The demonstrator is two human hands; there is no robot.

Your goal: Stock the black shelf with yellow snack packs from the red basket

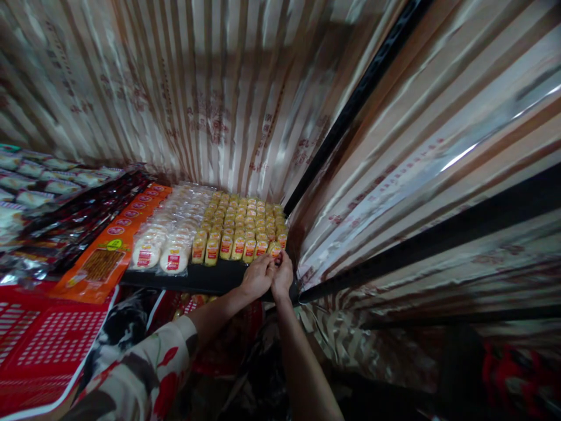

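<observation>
My left hand [258, 276] and my right hand [283, 276] meet at the front right corner of a dark shelf [219, 279]. Their fingers are closed together around the lower part of a small yellow wrapped snack [275, 249] with a red label; the fingertips are partly hidden. This snack is at the right end of the front row of yellow wrapped snacks [226, 245], which stand upright in several tight rows. Left of them lie clear-wrapped round white crackers [172, 257], also with red labels.
An orange snack bag [99, 266] overhangs the shelf edge, beside dark shiny packets [83, 219] and white packets [33, 169]. A red plastic basket [52, 345] is at lower left. Striped curtain [219, 88] hangs behind, with black metal posts [346, 117] at right.
</observation>
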